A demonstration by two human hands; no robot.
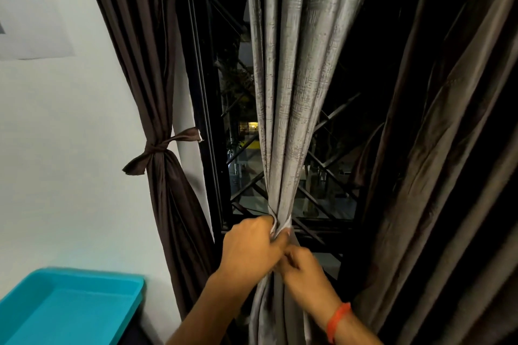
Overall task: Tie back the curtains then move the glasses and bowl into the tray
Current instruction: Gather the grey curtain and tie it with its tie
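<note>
A grey curtain [294, 78] hangs in the middle of the window, gathered into a bunch low down. My left hand [249, 246] grips the gathered fabric and a grey tie band wrapped round it. Just below and right of it, my right hand [304, 269] pinches the band or fabric at the same spot. A dark brown curtain [145, 64] on the left is tied back with a knotted brown band [157, 150]. A turquoise tray [67, 308] sits at the lower left, nothing visible in it. No glasses or bowl are in view.
Another dark brown curtain [448, 162] hangs loose at the right. Behind the curtains is a dark window with a metal grille [322, 176]. A white wall [70, 162] with a paper sheet [30, 14] is on the left.
</note>
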